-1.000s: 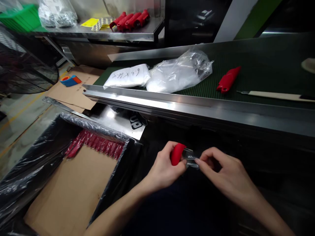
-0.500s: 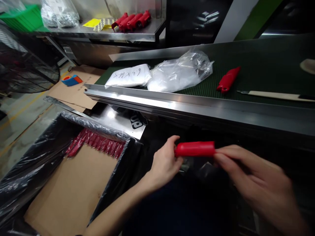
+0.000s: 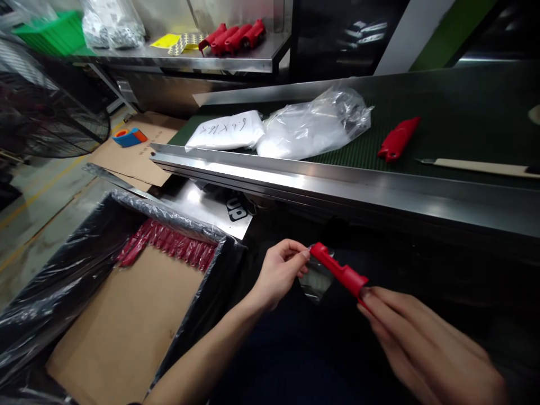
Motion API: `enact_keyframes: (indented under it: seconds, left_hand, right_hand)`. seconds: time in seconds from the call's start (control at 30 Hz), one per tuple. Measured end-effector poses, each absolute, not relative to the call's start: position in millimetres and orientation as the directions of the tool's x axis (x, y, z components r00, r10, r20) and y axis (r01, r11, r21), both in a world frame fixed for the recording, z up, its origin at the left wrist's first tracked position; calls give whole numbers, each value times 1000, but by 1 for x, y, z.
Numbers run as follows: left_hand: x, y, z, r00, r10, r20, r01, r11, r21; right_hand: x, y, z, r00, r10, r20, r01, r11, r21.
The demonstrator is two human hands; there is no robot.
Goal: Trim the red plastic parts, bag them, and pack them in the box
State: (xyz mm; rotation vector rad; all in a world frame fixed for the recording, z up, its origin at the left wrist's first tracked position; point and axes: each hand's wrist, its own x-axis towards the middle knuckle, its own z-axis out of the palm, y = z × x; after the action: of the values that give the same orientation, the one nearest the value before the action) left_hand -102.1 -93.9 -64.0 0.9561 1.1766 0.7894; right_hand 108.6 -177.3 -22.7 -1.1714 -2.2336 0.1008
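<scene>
A red plastic housing (image 3: 341,271) slants between my two hands, its notched, hollow side showing. My right hand (image 3: 426,332) is closed round its near end with the fingertips at the rim. My left hand (image 3: 282,269) pinches at the far end, where a small clear plastic bag (image 3: 315,281) hangs below the fingers. The bag's mouth seems to be at the tip of the housing, but its clear edge is hard to make out. Another red housing (image 3: 399,139) lies on the green conveyor belt (image 3: 464,124) beyond my hands.
A knife with a pale handle (image 3: 481,166) and plastic bag packs (image 3: 228,130) lie on the belt, behind a metal rail (image 3: 295,179). At left, a black-lined box (image 3: 126,315) holds a row of bagged red parts (image 3: 181,244). Several red housings (image 3: 234,38) sit on the shelf.
The red housing has turned from level to slanting, its near end lower and its notched side showing. My left fingers have closed into a pinch at its far end. My right hand has dropped.
</scene>
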Motion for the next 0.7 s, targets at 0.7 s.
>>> enact_keyframes:
  seconds: [0.7]
  left_hand:
    - [-111,-136,-68,57,998,32,188,-42,981]
  right_hand:
    - [92,-161,-68,-543,748,382,618,663,-422]
